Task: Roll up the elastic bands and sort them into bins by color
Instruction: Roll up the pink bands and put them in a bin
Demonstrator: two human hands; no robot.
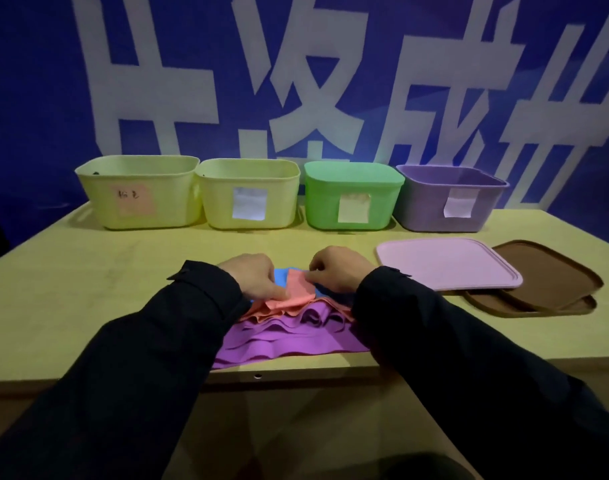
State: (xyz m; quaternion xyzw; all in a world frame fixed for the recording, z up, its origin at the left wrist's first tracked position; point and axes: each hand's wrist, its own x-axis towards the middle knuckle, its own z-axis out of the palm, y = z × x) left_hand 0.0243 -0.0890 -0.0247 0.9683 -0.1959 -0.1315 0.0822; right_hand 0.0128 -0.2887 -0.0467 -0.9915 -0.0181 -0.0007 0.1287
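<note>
Four bins (247, 194) line the table's (88, 289) far edge. Bands (289, 327) lie heaped at the near edge — lids (445, 263) stacked right of them, before the rightmost bin.

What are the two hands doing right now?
Left hand: pinching the pink band.
Right hand: pinching the same band's far edge.

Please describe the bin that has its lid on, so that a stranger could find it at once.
Four bins stand in a row along the far edge of the table, before the blue wall. Counting from the left, it is the third, the green bin, between a yellow bin and a purple bin. It alone is green and closed.
</note>
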